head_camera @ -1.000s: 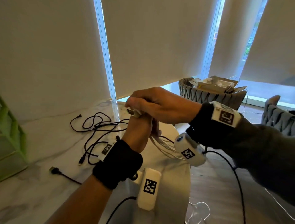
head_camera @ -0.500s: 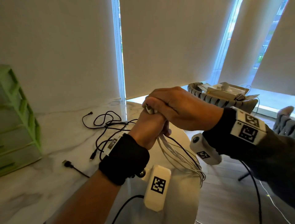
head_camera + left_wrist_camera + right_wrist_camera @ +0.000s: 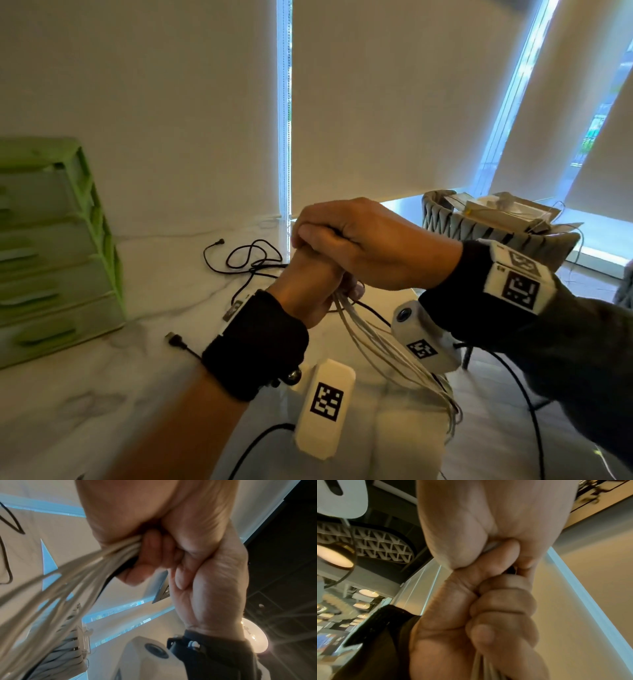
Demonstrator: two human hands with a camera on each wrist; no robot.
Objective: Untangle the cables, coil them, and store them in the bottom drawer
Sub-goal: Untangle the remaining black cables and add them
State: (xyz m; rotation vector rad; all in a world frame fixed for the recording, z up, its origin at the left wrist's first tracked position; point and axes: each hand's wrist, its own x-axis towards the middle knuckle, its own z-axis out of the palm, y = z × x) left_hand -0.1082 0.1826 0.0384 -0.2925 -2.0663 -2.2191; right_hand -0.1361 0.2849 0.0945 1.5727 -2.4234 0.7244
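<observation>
Green, white and black on veined marble

The drawer unit (image 3: 58, 240) is pale green; the marble tabletop (image 3: 102, 394) is white with grey veins. The coiled cable (image 3: 387, 349) is off-white, the tangled cables (image 3: 250, 257) on the table black. Both wrist bands (image 3: 255, 346) are black, and the wrist cameras (image 3: 323, 407) are white with black-and-white square markers. The woven chair (image 3: 479, 233) is grey, the roller blinds (image 3: 394, 102) cream.

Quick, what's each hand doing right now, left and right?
Left hand: fingers curled round the coiled white cable, holding it.
Right hand: curled over the top of the left fist, gripping the cable's upper end.
</observation>
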